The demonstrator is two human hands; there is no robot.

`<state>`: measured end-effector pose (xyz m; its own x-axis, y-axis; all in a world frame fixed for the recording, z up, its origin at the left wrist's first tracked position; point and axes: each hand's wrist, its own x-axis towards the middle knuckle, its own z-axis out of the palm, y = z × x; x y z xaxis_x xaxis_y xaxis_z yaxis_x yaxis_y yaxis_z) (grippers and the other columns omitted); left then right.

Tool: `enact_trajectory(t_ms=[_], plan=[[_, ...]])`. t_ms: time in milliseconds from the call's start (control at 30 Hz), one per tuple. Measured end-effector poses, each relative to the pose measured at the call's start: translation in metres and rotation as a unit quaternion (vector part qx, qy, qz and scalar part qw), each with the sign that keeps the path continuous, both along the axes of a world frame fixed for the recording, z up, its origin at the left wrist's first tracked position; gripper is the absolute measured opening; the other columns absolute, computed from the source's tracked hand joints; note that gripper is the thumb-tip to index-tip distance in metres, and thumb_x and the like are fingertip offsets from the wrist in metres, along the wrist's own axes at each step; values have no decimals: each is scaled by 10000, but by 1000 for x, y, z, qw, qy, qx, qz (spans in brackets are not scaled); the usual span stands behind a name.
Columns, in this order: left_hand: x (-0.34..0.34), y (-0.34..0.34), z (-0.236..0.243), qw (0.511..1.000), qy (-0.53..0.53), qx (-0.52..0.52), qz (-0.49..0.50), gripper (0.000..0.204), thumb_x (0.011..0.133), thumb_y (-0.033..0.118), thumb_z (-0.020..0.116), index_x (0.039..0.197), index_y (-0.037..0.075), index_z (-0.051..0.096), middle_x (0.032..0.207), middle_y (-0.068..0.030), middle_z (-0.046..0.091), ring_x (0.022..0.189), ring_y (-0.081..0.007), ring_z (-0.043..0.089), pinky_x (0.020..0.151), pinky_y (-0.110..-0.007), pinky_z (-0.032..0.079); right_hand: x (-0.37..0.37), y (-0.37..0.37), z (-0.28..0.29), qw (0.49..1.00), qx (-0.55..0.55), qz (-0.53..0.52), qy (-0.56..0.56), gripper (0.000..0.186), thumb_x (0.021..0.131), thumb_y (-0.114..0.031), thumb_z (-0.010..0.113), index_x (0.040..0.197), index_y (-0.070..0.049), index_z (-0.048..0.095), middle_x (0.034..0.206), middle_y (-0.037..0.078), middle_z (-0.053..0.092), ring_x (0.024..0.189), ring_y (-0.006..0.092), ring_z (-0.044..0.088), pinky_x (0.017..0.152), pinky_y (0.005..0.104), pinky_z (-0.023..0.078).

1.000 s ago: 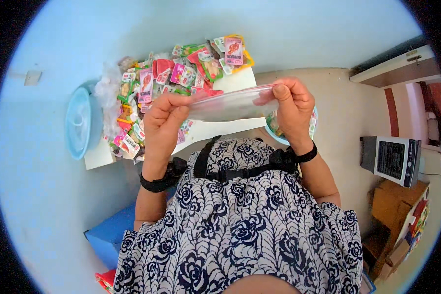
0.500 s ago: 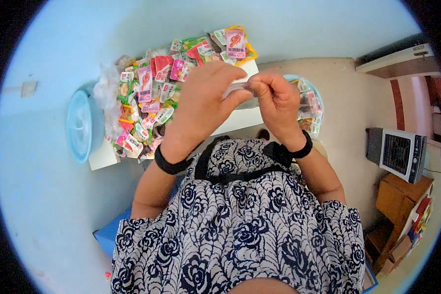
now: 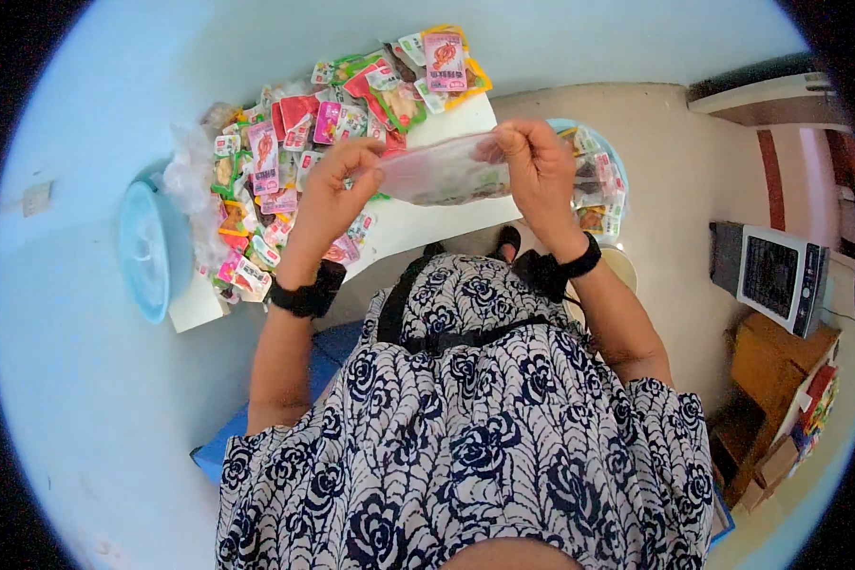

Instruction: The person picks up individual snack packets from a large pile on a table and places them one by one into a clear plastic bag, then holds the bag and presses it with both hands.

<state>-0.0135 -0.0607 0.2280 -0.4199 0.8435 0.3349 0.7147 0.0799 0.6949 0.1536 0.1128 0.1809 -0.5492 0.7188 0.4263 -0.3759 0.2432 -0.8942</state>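
A clear plastic bag (image 3: 446, 176) is stretched flat between my two hands above the front of a white table (image 3: 410, 226). Its left end is pinched in my left hand (image 3: 334, 195), thumb against fingers. At the other end, my right hand (image 3: 540, 180) grips the upper corner between thumb and curled fingers. Some greenish and dark contents show through the film, too blurred to name. Behind and left of the bag, a heap of colourful sealed food packets (image 3: 299, 138) covers much of the table. A pink-labelled packet (image 3: 446, 62) lies at its far right end.
Crumpled clear plastic bags (image 3: 192, 176) lie along the heap's left side, by a light-blue basin (image 3: 145, 252). Right of the table stands another blue basin (image 3: 621, 176) holding packets. A black-and-white appliance (image 3: 774, 280) and brown cardboard boxes (image 3: 779, 366) are farther right.
My hands were close together over a small bunched bit of clear film. My left hand has since moved left and down, and the bag is now spread wide between both hands.
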Motion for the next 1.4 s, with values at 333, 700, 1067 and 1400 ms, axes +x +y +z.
enact_trajectory(t_ms=[333, 700, 1067, 1400], plan=[[7, 12, -67, 990, -131, -44, 35, 134, 933, 140, 504, 911, 13, 540, 762, -48, 613, 745, -98, 589, 684, -251, 465, -4, 15, -63, 983, -153, 17, -99, 134, 942, -158, 508, 937, -31, 549, 654, 26, 602, 594, 105, 621, 515, 269, 528], [-11, 12, -147, 903, -371, -97, 193, 168, 874, 160, 529, 852, -1, 572, 662, -77, 565, 514, -187, 578, 429, -302, 488, 5, 17, -65, 924, 259, -142, -243, 261, 808, -164, 628, 1041, -68, 561, 1038, 140, 616, 950, 322, 597, 818, 400, 485], [-25, 20, -148, 776, -566, -231, 155, 172, 842, 148, 553, 920, -1, 586, 688, -63, 594, 525, -182, 608, 428, -313, 509, -9, -26, -92, 802, 466, 136, -348, 190, 776, -157, 536, 925, -44, 569, 954, 134, 615, 955, 287, 593, 758, 385, 491], [-49, 20, -152, 725, -572, -305, 232, 377, 888, 387, 531, 954, 18, 573, 751, -89, 639, 527, -181, 610, 471, -310, 518, -16, -16, -103, 814, 410, 140, -385, 100, 735, -154, 566, 780, -126, 651, 693, 100, 650, 675, 289, 653, 582, 430, 494]])
